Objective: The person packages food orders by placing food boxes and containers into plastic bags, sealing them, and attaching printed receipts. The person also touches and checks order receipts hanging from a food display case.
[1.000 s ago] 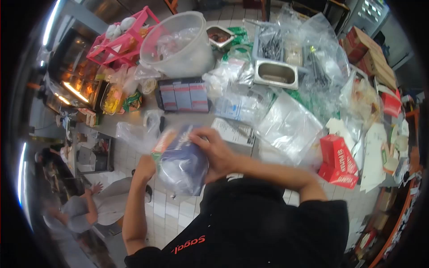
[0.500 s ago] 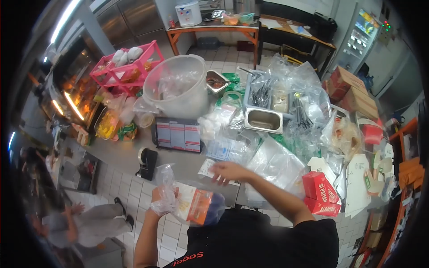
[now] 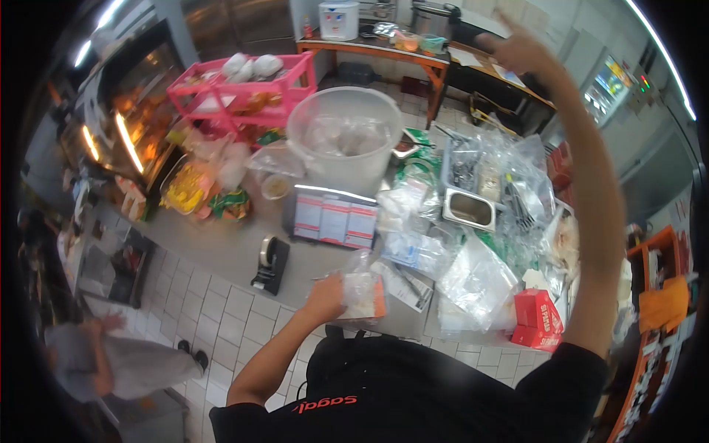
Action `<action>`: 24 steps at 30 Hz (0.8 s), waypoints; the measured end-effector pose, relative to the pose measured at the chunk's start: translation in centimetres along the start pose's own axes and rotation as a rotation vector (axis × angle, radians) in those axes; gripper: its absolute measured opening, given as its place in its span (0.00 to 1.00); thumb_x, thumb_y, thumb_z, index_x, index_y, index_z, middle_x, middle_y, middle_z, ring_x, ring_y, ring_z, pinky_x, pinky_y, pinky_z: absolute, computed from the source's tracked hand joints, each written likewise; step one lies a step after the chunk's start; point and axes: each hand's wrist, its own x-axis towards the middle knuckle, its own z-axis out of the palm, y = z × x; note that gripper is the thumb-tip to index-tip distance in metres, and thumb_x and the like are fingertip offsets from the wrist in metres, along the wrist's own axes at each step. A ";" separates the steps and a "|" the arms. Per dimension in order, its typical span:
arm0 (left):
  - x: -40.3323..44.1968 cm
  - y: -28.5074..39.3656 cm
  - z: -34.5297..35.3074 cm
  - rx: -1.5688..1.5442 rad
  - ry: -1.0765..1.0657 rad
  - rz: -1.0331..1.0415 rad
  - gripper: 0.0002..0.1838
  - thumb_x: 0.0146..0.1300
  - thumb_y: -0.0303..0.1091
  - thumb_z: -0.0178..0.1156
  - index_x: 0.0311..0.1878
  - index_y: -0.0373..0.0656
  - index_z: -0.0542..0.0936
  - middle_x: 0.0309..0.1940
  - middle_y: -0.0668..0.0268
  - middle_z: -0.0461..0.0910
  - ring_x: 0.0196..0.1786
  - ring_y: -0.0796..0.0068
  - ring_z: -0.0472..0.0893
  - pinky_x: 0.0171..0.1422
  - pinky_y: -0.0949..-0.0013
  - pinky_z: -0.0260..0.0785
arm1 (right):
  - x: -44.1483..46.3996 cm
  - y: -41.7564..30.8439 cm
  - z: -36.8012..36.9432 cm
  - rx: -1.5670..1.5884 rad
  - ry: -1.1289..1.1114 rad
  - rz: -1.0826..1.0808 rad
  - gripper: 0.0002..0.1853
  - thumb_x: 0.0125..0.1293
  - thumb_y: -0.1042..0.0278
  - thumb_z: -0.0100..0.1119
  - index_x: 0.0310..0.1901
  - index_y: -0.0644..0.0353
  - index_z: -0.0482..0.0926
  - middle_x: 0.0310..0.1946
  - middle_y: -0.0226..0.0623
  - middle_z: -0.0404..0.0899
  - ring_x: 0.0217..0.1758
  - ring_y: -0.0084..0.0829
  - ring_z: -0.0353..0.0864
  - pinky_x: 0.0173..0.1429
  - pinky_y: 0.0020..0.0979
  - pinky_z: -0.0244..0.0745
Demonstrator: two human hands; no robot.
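Note:
My left hand (image 3: 326, 298) is closed on a clear plastic bag (image 3: 360, 260) at the near edge of the steel table. An orange-and-white box (image 3: 363, 297) shows inside the bag. My right hand (image 3: 513, 52) is raised high and far forward, nothing in it, some fingers stretched apart though blurred. Beside the bag, a printed paper slip (image 3: 408, 286) lies on the table. A black tape dispenser (image 3: 271, 264) stands to the left of my left hand. Behind the bag a tablet (image 3: 336, 220) shows red-and-white panels.
A large translucent bucket (image 3: 343, 159) stands behind the tablet, next to a pink rack (image 3: 247, 100). Plastic sheets (image 3: 478, 284), a steel pan (image 3: 470, 210) and a red box (image 3: 537, 319) crowd the right side. Another person (image 3: 111, 362) is at the lower left.
My right hand has risen from above the paper slip to far up and forward. The bagged box, in my left hand, has moved right to the table's edge. The view has shifted.

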 end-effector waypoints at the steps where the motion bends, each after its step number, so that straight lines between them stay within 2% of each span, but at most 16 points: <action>1: 0.0 0.0 0.0 0.017 -0.022 -0.018 0.12 0.49 0.30 0.61 0.38 0.39 0.76 0.39 0.55 0.75 0.44 0.53 0.78 0.45 0.52 0.72 | -0.5 -1.6 -0.7 -0.591 0.567 -0.216 0.33 0.65 0.59 0.59 0.70 0.60 0.64 0.50 0.51 0.81 0.44 0.33 0.85 0.47 0.36 0.81; 3: -0.5 0.0 0.0 0.030 -0.022 -0.013 0.13 0.48 0.30 0.60 0.38 0.38 0.76 0.39 0.54 0.75 0.46 0.53 0.77 0.47 0.53 0.71 | 2.1 -5.4 -6.1 -0.621 0.287 -0.069 0.42 0.64 0.59 0.58 0.75 0.59 0.50 0.52 0.55 0.79 0.42 0.36 0.86 0.46 0.37 0.83; 5: -0.5 -0.1 0.1 0.023 0.034 0.038 0.13 0.47 0.30 0.59 0.38 0.37 0.76 0.40 0.54 0.75 0.48 0.53 0.76 0.48 0.54 0.71 | -0.1 -13.3 -8.0 -0.642 0.105 0.022 0.40 0.65 0.60 0.57 0.75 0.59 0.52 0.51 0.54 0.80 0.37 0.37 0.86 0.40 0.35 0.84; 7: -0.6 0.2 -1.0 -0.042 0.017 0.051 0.13 0.47 0.30 0.59 0.38 0.36 0.76 0.40 0.54 0.74 0.48 0.54 0.75 0.49 0.55 0.70 | 0.9 -18.3 -6.8 -0.537 0.010 -0.053 0.37 0.65 0.60 0.56 0.74 0.57 0.55 0.48 0.52 0.81 0.36 0.36 0.86 0.39 0.34 0.83; 11: -1.0 -0.6 0.6 -0.106 0.134 0.109 0.12 0.47 0.29 0.59 0.37 0.35 0.77 0.40 0.54 0.73 0.47 0.56 0.75 0.49 0.58 0.71 | 5.3 -24.4 4.5 -0.609 -0.505 -0.736 0.31 0.66 0.55 0.55 0.70 0.48 0.65 0.45 0.46 0.81 0.39 0.33 0.84 0.40 0.35 0.81; 13: -1.0 -1.0 1.4 -0.105 0.148 0.137 0.12 0.47 0.28 0.59 0.36 0.36 0.77 0.39 0.55 0.73 0.46 0.56 0.75 0.49 0.58 0.71 | -8.2 -30.6 11.4 -0.639 -0.644 -0.722 0.31 0.65 0.54 0.54 0.71 0.38 0.65 0.48 0.51 0.80 0.48 0.48 0.82 0.57 0.49 0.74; 14: -0.9 -1.1 1.6 -0.113 0.153 0.167 0.11 0.47 0.28 0.58 0.36 0.36 0.77 0.39 0.55 0.73 0.46 0.56 0.75 0.48 0.58 0.70 | -10.3 -29.9 13.5 -0.874 -0.675 -0.763 0.30 0.64 0.53 0.54 0.70 0.33 0.66 0.49 0.50 0.81 0.50 0.49 0.82 0.58 0.47 0.74; 15: -1.0 -1.2 1.6 -0.122 0.172 0.162 0.11 0.47 0.28 0.59 0.35 0.36 0.77 0.39 0.55 0.73 0.46 0.57 0.75 0.48 0.58 0.70 | -9.8 -27.2 15.4 -0.884 -0.794 -0.709 0.32 0.61 0.57 0.54 0.70 0.33 0.66 0.45 0.49 0.82 0.52 0.48 0.81 0.59 0.47 0.73; 16: -1.2 -1.1 1.5 -0.133 0.183 0.164 0.10 0.47 0.28 0.59 0.35 0.36 0.77 0.38 0.55 0.73 0.45 0.57 0.75 0.47 0.58 0.70 | -8.5 -24.6 16.1 -0.981 -0.837 -0.577 0.35 0.57 0.65 0.55 0.69 0.36 0.67 0.38 0.47 0.84 0.43 0.43 0.85 0.51 0.45 0.79; 17: -1.1 -0.9 1.5 -0.141 0.197 0.169 0.10 0.47 0.28 0.59 0.34 0.36 0.77 0.38 0.55 0.73 0.45 0.57 0.74 0.46 0.58 0.70 | -6.3 -22.7 15.5 -1.092 -0.869 -0.377 0.39 0.52 0.71 0.55 0.71 0.43 0.65 0.33 0.44 0.83 0.35 0.39 0.87 0.41 0.40 0.82; 18: -0.9 -0.9 1.4 -0.148 0.199 0.155 0.10 0.47 0.28 0.58 0.34 0.36 0.77 0.38 0.55 0.73 0.45 0.57 0.74 0.46 0.58 0.70 | -4.9 -20.6 14.1 -1.066 -0.679 -0.293 0.43 0.50 0.75 0.53 0.73 0.47 0.59 0.32 0.43 0.83 0.29 0.36 0.86 0.32 0.35 0.82; 20: -0.9 -0.7 1.8 -0.160 0.192 0.120 0.09 0.47 0.28 0.58 0.33 0.37 0.77 0.38 0.55 0.73 0.45 0.57 0.74 0.45 0.58 0.69 | 2.6 -13.4 12.0 -1.305 -0.369 -0.400 0.48 0.51 0.77 0.50 0.77 0.47 0.47 0.32 0.47 0.83 0.25 0.38 0.84 0.26 0.35 0.81; 22: -0.8 -0.7 2.2 -0.144 0.245 0.129 0.09 0.48 0.28 0.57 0.34 0.37 0.76 0.37 0.55 0.74 0.44 0.56 0.74 0.44 0.57 0.69 | 4.0 -11.9 8.1 -0.848 -0.299 -0.249 0.43 0.61 0.74 0.47 0.77 0.45 0.44 0.31 0.51 0.82 0.17 0.39 0.79 0.20 0.35 0.76; 24: -0.9 -0.5 2.3 -0.089 0.282 0.108 0.09 0.48 0.28 0.56 0.34 0.37 0.76 0.36 0.54 0.74 0.43 0.55 0.75 0.44 0.56 0.68 | 2.5 -11.5 6.5 -0.833 -0.263 -0.245 0.36 0.70 0.60 0.47 0.77 0.44 0.46 0.30 0.47 0.81 0.15 0.34 0.77 0.18 0.34 0.75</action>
